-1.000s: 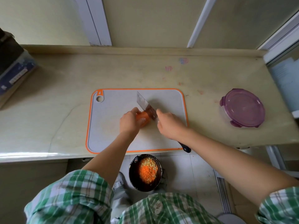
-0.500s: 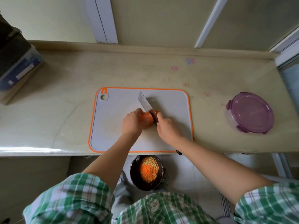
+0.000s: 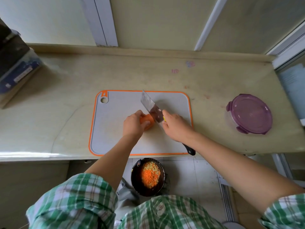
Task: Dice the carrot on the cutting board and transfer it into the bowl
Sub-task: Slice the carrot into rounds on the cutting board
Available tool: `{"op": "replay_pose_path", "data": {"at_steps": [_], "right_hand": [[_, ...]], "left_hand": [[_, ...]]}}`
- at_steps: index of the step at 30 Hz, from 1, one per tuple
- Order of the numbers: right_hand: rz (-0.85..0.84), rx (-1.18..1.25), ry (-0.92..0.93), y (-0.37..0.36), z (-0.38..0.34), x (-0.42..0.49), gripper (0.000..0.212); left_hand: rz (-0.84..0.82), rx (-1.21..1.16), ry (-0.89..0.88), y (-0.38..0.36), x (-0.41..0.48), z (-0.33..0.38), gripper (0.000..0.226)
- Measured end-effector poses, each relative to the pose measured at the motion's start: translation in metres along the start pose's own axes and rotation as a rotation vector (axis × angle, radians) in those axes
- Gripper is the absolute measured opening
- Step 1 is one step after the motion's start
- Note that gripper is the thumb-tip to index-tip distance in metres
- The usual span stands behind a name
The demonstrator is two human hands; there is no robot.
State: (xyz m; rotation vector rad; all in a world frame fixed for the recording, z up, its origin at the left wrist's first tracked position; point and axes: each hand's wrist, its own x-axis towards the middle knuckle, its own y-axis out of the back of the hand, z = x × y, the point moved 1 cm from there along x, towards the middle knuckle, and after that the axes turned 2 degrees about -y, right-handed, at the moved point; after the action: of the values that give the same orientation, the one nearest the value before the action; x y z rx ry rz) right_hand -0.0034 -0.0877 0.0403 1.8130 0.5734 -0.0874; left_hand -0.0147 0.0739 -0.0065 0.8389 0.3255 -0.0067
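The carrot [image 3: 147, 122] lies on the cutting board [image 3: 115, 128], held by our left hand [image 3: 133, 125]. Only a short orange stub shows; the rest sits under the curled fingers, so we cannot tell its length. Our right hand [image 3: 176, 128] is clenched round the handle of the knife [image 3: 149, 107], with the forefinger stretched along the blade's back. The handle is hidden in the fist apart from its black butt, which pokes out behind the wrist.

The blade stands between the two hands, its tip pointing away from us and its flat side against the end of the carrot nearest the right hand. We cannot make out whether the edge has entered the carrot. A yellow speck [image 3: 164, 119] at the heel of the blade is too small to name.

Below the hands, between the forearms and past the near edge of the counter [image 3: 66, 100], sits a dark bowl [image 3: 136, 181] holding orange and pale diced bits [image 3: 150, 176]. What it rests on is unclear.

Well to the right of the right hand, a round container [image 3: 249, 114] with a purple lid stands on the counter. Far to the left of the left hand a box [image 3: 16, 68] is cut off by the frame. Plaid sleeves [image 3: 74, 200] fill the bottom.
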Motion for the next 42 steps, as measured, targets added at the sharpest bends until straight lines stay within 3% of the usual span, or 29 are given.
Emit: {"op": "replay_pose_path", "data": {"at_steps": [9, 16, 21, 29, 33, 42], "right_hand": [[-0.078, -0.004, -0.015, 0.006, 0.002, -0.013, 0.009], [-0.07, 0.062, -0.04, -0.029, 0.008, 0.007, 0.006], [-0.016, 0.06, -0.077, -0.053, 0.009, 0.004, 0.023], [0.082, 0.09, -0.063, -0.01, 0.011, 0.009, 0.015], [0.023, 0.02, -0.003, 0.004, 0.004, -0.003, 0.007], [-0.037, 0.005, -0.005, 0.003, 0.001, -0.019, 0.009]], "left_hand": [[0.0, 0.025, -0.009, 0.0, -0.001, 0.002, 0.03], [-0.005, 0.047, -0.027, 0.0, -0.003, 0.004, 0.03], [-0.005, 0.022, -0.02, 0.002, -0.004, 0.003, 0.029], [0.003, 0.011, -0.025, 0.0, -0.003, -0.002, 0.033], [0.005, 0.005, -0.029, 0.0, -0.003, -0.001, 0.032], [0.014, 0.007, -0.03, -0.001, -0.003, 0.0, 0.031]]}}
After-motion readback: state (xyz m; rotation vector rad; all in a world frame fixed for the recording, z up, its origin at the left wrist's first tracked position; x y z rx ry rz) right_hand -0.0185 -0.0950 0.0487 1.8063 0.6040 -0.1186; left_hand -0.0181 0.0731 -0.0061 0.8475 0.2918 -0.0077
